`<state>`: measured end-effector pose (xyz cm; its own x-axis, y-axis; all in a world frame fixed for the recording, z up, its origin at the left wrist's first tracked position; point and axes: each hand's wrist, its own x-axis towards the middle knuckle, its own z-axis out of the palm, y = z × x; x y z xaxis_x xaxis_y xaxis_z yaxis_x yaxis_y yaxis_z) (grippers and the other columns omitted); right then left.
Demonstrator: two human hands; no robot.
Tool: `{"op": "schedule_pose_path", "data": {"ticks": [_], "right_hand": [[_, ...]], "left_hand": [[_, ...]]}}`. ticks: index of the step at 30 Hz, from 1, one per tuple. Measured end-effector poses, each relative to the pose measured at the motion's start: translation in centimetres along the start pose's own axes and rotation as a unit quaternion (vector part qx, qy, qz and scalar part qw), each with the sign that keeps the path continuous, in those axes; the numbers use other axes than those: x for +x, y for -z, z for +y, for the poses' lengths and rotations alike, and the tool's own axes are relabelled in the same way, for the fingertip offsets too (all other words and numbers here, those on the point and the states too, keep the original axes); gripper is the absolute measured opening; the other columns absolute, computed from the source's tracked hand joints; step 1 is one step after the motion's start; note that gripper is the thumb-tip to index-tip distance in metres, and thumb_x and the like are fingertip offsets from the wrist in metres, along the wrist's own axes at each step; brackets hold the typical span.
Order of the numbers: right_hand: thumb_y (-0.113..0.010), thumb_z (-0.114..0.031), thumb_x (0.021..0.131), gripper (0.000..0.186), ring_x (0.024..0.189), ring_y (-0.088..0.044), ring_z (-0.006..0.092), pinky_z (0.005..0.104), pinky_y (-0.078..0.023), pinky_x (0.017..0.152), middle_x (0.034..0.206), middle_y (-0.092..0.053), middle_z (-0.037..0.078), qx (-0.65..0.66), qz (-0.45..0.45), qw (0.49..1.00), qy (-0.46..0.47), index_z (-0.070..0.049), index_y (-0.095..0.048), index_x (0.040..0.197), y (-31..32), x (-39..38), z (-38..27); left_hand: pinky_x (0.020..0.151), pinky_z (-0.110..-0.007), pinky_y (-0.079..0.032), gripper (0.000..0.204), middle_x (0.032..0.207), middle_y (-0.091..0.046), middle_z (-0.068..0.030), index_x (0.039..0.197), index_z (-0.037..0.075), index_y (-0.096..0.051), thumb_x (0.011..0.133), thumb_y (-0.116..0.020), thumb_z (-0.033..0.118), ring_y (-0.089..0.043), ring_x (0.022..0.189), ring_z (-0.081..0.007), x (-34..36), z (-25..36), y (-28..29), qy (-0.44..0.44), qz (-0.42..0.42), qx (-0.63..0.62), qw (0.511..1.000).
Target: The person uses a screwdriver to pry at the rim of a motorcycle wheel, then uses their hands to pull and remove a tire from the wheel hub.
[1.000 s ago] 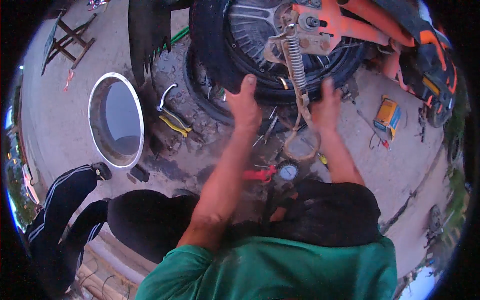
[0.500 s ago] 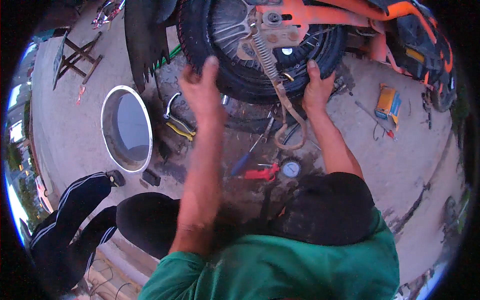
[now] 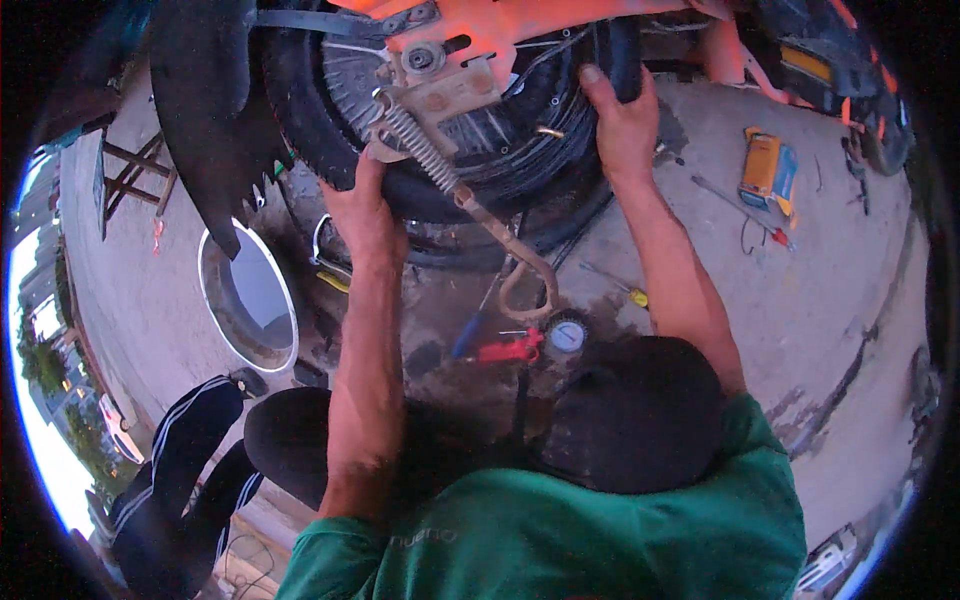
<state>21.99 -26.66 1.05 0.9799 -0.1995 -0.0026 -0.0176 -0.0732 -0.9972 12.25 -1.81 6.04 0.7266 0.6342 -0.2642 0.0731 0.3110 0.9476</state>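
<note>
The motorbike wheel's black tyre (image 3: 292,120) is between my two hands, under an orange frame (image 3: 560,22). My left hand (image 3: 365,215) grips its lower left edge, thumb pointing up. At the right side, my right hand (image 3: 628,135) grips the tyre with the thumb on the sidewall and the fingers wrapped behind. A coil spring (image 3: 420,150) and a rusty curved stand (image 3: 515,248) hang in front of the wheel. A ribbed hub (image 3: 352,90) shows inside it.
A red air gun (image 3: 508,348) with a round gauge (image 3: 568,336) lies below the wheel, near a yellow-handled screwdriver (image 3: 637,297). A basin of water (image 3: 204,290) and yellow-handled pliers (image 3: 333,282) are left. A yellow-blue box (image 3: 762,168) lies right. Another person's legs (image 3: 180,425) stand lower left.
My left hand, blurred before, now rests firmly on the tyre's lower left. The wheel and frame have shifted left and up in the view. My right hand has stayed on the tyre.
</note>
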Motion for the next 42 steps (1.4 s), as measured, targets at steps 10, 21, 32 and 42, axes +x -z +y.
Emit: {"op": "schedule_pose_path", "data": {"ticks": [10,21,32,42], "right_hand": [[-0.069,-0.067,0.088,0.101,0.127,-0.054,0.0302,0.039,-0.04,0.109,0.142,-0.056,0.023,0.215,0.104,0.911,-0.337,0.015,-0.046,0.142,-2.9,-2.4,-3.4],[-0.06,-0.064,0.096,0.072,0.094,-0.054,0.0176,0.034,-0.044,0.091,0.102,-0.065,0.006,-0.016,0.171,0.969,-0.18,0.007,-0.066,0.109,-2.8,0.1,-0.1],[-0.062,-0.064,0.094,0.077,0.096,-0.059,0.0215,0.0371,-0.047,0.091,0.108,-0.068,0.013,-0.102,0.163,0.964,-0.183,0.01,-0.065,0.114,-2.7,0.7,1.4],[-0.065,-0.063,0.092,0.08,0.118,-0.062,0.0415,0.0427,-0.043,0.104,0.127,-0.067,0.027,-0.124,0.094,0.983,-0.099,0.01,-0.065,0.124,-1.1,4.5,0.0]], "left_hand": [[0.079,-0.04,-0.061,0.047,0.114,-0.065,-0.0044,0.14,0.015,-0.05,0.097,-0.067,0.015,-0.068,0.099,-0.0249,-5.0,-6.9,-2.8,-0.007,0.037,-0.157,0.987],[0.068,-0.034,-0.054,0.046,0.099,-0.065,-0.0033,0.118,0.008,-0.058,0.086,-0.082,0.029,-0.065,0.079,-0.0186,-7.5,-8.6,-1.8,0.228,0.003,-0.083,0.97],[0.048,-0.03,-0.035,0.022,0.069,-0.048,0.0046,0.09,0.012,-0.06,0.09,-0.079,0.023,-0.047,0.056,-0.0099,-7.9,-7.2,-3.1,0.201,0.009,-0.092,0.975],[0.102,-0.035,-0.046,0.076,0.132,-0.061,-0.015,0.144,-0.005,-0.045,0.085,-0.082,0.027,-0.06,0.115,-0.0245,0.3,1.5,1.1,-0.022,0.037,0.056,0.997]]}}
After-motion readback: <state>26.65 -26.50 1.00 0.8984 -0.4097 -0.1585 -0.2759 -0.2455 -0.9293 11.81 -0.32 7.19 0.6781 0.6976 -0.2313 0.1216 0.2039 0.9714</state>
